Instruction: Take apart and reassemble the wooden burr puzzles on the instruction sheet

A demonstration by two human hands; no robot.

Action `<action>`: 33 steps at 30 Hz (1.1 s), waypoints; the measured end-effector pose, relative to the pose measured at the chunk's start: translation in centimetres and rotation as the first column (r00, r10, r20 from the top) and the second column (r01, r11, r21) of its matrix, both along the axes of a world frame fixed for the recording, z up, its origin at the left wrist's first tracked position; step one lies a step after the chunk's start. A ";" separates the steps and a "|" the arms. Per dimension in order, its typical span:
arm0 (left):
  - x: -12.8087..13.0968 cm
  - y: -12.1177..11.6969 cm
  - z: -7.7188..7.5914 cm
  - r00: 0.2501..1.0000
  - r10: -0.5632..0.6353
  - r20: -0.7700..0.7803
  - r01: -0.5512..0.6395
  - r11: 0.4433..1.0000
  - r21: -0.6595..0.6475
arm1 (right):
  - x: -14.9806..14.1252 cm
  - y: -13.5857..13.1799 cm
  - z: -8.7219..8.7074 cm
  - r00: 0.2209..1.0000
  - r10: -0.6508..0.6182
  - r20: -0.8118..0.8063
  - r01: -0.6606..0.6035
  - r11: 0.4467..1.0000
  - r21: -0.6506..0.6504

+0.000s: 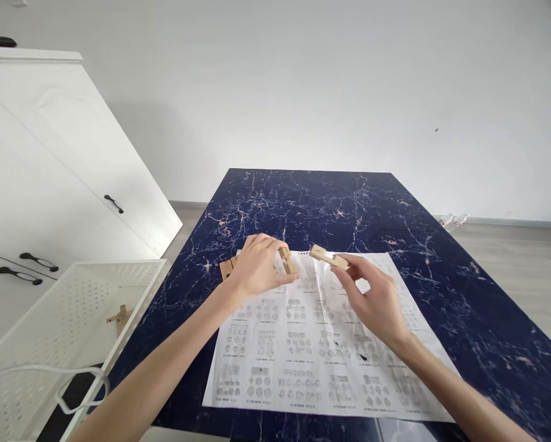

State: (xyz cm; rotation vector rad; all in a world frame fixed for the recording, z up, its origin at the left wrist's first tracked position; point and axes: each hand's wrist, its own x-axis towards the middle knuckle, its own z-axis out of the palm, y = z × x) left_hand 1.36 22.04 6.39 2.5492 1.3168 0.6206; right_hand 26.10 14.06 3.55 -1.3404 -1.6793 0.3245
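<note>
My left hand (261, 261) is closed around a notched wooden puzzle piece (289, 264), whose end sticks out past the fingertips. Between the thumb and fingers of my right hand (372, 294) is a second wooden puzzle piece (328, 255), a bar with a cut-out along its middle. The two pieces are apart, with a gap between them. More wooden blocks (227, 268) show just left of my left hand, partly covered by it. Below both hands lies a creased paper sheet (298, 380) printed with rows of small diagrams.
The sheet rests on a dark blue marbled table (298, 202). At the left, a white perforated basket (27, 337) holds a wooden piece (119, 317) and a white cable (31, 368). A white cabinet (59, 153) stands behind it.
</note>
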 end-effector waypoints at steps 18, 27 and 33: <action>-2.2 -0.1 -4.2 0.962 0.270 0.028 -0.271 0.962 0.020 | -5.9 5.4 -4.2 0.794 0.145 0.591 -0.187 0.982 0.010; -6.7 -6.4 -3.0 0.968 0.220 0.117 -0.232 0.968 0.099 | 0.4 -2.3 -3.2 0.869 0.245 0.430 -0.263 0.965 -0.017; -9.0 -12.1 -3.1 0.896 0.411 0.171 -0.423 0.905 0.042 | 6.2 -11.5 -3.9 0.981 0.016 0.192 0.018 0.985 -0.174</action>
